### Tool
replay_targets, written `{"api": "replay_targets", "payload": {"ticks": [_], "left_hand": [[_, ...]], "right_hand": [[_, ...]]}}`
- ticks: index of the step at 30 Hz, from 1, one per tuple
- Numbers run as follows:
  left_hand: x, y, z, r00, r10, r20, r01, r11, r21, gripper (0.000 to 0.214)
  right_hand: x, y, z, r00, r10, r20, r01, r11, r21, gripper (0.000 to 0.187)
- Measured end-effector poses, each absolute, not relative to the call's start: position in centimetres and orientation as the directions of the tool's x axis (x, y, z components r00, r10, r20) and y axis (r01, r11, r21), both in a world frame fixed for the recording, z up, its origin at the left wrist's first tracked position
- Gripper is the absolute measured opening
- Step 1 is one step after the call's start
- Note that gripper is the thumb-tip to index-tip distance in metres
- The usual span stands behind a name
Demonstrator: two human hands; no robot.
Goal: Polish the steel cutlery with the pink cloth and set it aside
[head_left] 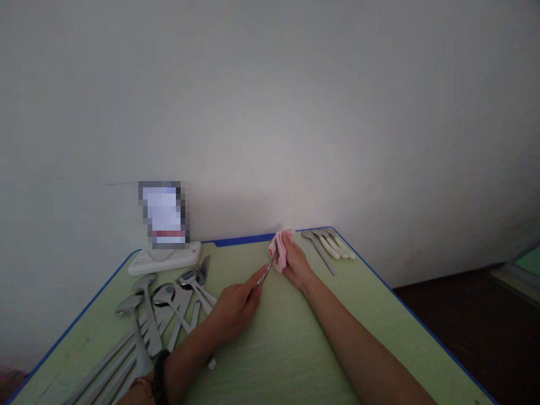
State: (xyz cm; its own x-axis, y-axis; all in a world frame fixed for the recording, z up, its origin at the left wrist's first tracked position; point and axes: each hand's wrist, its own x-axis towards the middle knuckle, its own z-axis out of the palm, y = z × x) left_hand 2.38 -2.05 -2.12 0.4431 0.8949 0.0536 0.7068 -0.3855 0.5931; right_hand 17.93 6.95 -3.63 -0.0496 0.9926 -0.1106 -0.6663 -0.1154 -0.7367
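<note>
My left hand (240, 306) is closed around the handle of a slim metal piece of cutlery (264, 275), which points up and away to the right. Its far end lies against a pink-and-white cloth (280, 253), so I cannot make out whether it is a spoon or another kind. My right hand (297, 260) grips the cloth, fingers folded around it by the cutlery's far end. To the right of this hand, a metal spoon (319, 253) and several white-handled pieces of cutlery (333, 246) lie side by side on the table.
A pile of metal spoons and other utensils (169, 309) covers the left of the green, blue-edged table (278, 360), partly under my left forearm. Behind the pile, a phone-like screen (162, 214), blurred out, stands at a white block (164, 259). A pale wall (270, 112) rises behind the table.
</note>
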Motion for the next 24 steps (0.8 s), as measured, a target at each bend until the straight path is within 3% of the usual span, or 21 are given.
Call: {"api": "replay_targets", "payload": {"ticks": [9,24], "left_hand": [[2.38,-1.91,-2.16,0.444,0.895,0.041,0.728,-0.387,0.566,0.051],[2.59,-2.13,-2.11,0.448,0.893,0.048,0.746,-0.403,0.530,0.051]], "right_hand": [[18.04,6.65,-3.65,-0.086,0.994,-0.071,-0.578,-0.108,-0.809,0.032],[18.23,6.43,-3.54,-0.135,0.988,-0.079,-0.548,-0.141,-0.824,0.017]]}}
